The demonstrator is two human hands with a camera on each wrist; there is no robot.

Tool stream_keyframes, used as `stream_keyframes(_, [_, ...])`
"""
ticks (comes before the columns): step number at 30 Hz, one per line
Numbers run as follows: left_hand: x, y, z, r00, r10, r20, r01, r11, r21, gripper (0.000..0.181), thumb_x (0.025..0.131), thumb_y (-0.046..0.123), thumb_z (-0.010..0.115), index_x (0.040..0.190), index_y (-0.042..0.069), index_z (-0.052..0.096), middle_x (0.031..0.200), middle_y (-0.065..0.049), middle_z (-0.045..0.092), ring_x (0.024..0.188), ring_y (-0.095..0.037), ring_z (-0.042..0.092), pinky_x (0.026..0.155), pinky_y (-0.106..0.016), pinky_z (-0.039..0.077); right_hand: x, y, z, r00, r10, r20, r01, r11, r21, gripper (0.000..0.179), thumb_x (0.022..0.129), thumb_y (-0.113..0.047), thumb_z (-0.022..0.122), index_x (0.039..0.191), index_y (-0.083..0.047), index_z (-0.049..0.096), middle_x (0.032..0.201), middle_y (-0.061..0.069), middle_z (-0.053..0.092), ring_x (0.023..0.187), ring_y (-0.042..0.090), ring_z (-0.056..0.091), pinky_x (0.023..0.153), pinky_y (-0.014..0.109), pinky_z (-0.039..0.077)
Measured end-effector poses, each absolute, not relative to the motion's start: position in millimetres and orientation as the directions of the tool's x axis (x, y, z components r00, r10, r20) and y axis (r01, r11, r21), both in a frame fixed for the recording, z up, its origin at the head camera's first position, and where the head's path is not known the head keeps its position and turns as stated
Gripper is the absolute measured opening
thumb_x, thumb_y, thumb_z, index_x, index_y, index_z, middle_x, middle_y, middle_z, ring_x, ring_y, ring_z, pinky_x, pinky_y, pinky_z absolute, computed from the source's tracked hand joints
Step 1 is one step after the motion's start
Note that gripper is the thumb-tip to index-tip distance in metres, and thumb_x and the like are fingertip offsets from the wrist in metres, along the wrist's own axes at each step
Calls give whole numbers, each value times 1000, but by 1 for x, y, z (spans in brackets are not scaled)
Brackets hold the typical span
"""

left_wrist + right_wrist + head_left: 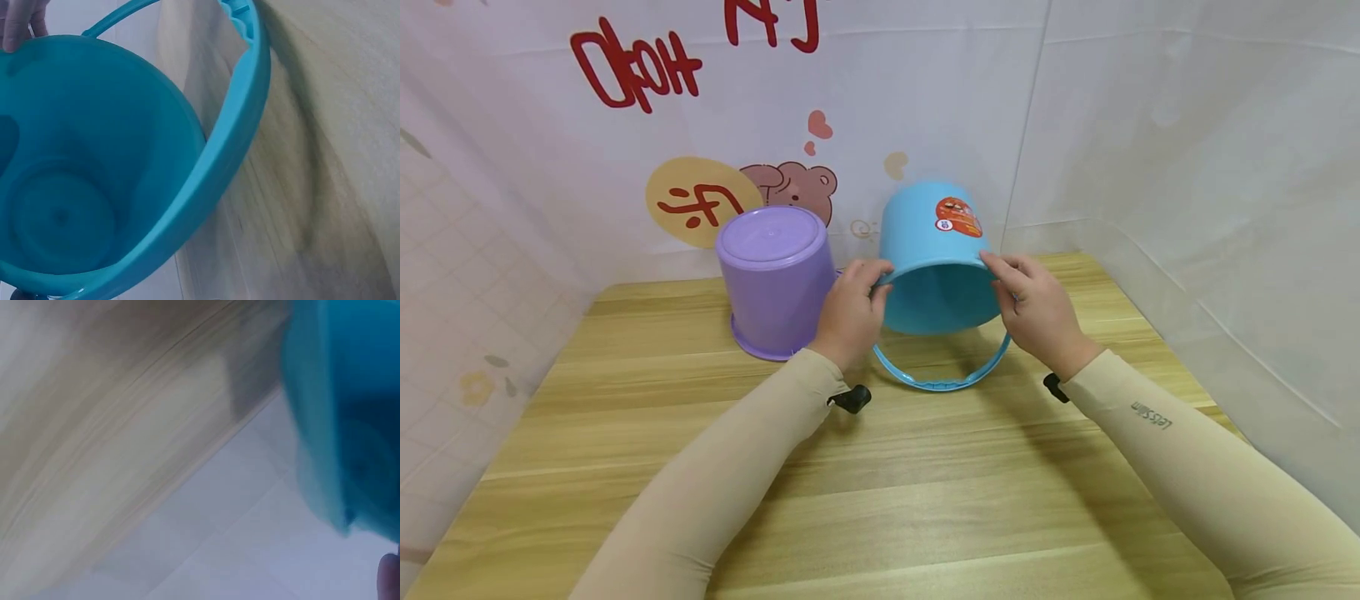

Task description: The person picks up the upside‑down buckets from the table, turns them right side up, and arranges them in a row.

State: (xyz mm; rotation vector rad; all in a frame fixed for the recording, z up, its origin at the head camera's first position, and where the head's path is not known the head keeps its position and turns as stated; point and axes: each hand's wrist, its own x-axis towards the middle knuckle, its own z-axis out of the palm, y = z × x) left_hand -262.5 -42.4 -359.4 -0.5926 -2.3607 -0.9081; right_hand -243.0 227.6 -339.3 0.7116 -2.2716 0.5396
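Observation:
A light blue bucket (925,229) with an orange-red label tilts so that its mouth faces me. My left hand (852,312) grips the rim on the left side, thumb and fingers around the edge. On the opposite side my right hand (1037,310) holds the rim the same way. The bucket's blue handle (936,386) hangs below the mouth, low over the table. The left wrist view looks into the hollow inside (94,137) of the bucket, with the handle curving across in front. In the right wrist view part of the bucket (309,406) shows, with one fingertip (389,576) below it.
An upside-down purple bucket (775,292) stands on the wooden table (925,500), just left of my left hand. Behind the table hangs a white printed sheet (917,92) with red lettering and a bear. More white sheeting (1240,208) borders the right side.

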Motion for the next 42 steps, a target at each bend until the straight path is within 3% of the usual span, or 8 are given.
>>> stream_keyframes(6, [-263, -43, -357, -775, 195, 601, 554, 666, 500, 24, 94, 24, 54, 118, 25, 58, 98, 2, 54, 80, -13, 49, 68, -32, 43, -245, 233, -341, -581, -362, 729, -611, 786, -96, 45, 89, -7, 58, 132, -19, 54, 110, 11, 63, 80, 27, 63, 54, 37, 48])
stream_keyframes(16, [-262, -46, -357, -789, 208, 578, 554, 648, 522, 31, 95, 26, 52, 125, 27, 55, 96, 2, 51, 81, -12, 46, 67, -31, 42, -244, 231, -340, -585, -350, 732, -605, 789, -106, 43, 89, -9, 59, 131, -19, 55, 107, 12, 65, 80, 26, 64, 54, 37, 49])
stream_keyframes(29, [-261, -52, -364, -788, 247, 564, 566, 650, 507, 62, 92, 19, 58, 139, 48, 31, 104, 1, 51, 80, -12, 46, 65, -29, 41, -244, 232, -337, -630, -311, 711, -580, 797, -166, 42, 90, -9, 57, 131, -19, 55, 96, 12, 64, 76, 23, 61, 50, 34, 44])
stream_keyframes(35, [-262, -53, -363, -777, 261, 572, 581, 647, 494, 63, 91, 17, 59, 142, 41, 31, 104, 1, 49, 84, -13, 44, 68, -30, 40, -249, 233, -333, -624, -272, 732, -576, 794, -196, 40, 91, -10, 57, 130, -19, 56, 86, 11, 63, 68, 20, 53, 51, 32, 40])
stream_keyframes(42, [-263, -53, -359, -783, 241, 573, 566, 659, 495, 68, 90, 14, 58, 141, 47, 27, 104, -1, 50, 85, -14, 46, 69, -31, 41, -249, 233, -329, -650, -203, 732, -551, 790, -270, 39, 91, -11, 58, 129, -20, 57, 82, 8, 62, 67, 15, 46, 52, 30, 35])
